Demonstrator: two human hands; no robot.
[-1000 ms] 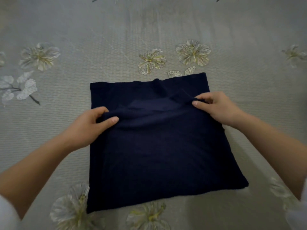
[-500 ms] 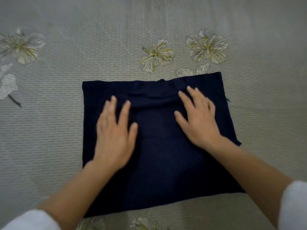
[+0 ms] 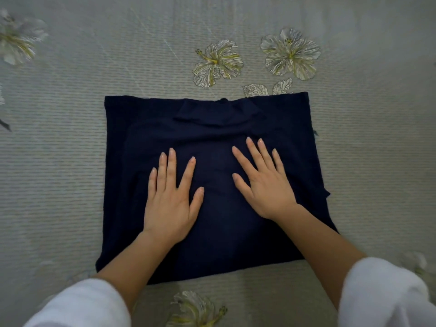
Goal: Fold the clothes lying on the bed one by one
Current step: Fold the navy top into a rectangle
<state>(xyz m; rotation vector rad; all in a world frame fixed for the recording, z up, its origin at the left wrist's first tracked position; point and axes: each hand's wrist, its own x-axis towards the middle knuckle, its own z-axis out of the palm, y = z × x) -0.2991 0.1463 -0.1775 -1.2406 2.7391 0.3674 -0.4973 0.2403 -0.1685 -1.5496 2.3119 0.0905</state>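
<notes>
Here, on the left, the bed (image 3: 59,161) shows only its grey striped cover with printed flowers (image 3: 217,62); no edge or corner of the bed is visible, so I cannot place things against them. From the lower left comes a white sleeve (image 3: 80,303), pushed back from the forearm, I think so that it does not drag on the cloth.

The left hand (image 3: 171,201) lies flat, palm down, fingers straight and a little spread, gripping nothing. It rests on the left half of the dark blue garment (image 3: 219,232). This garment is already folded to a rough square and lies flat on the cover, directly in front of the person, its far border just below the printed leaves. Near that far border a small flap (image 3: 219,114), perhaps a collar, sits on top in the middle.

The right hand (image 3: 264,187) lies on the right half in the same way: flat, open, fingers spread and turned a little to the left, holding nothing. The other white sleeve (image 3: 382,291) comes in at the lower right.

Both palms lie side by side near the middle, and I judge this is to press out air and wrinkles so the fold keeps its shape. The right border looks less even, with a corner sticking out, so it may need straightening before the next fold.
</notes>
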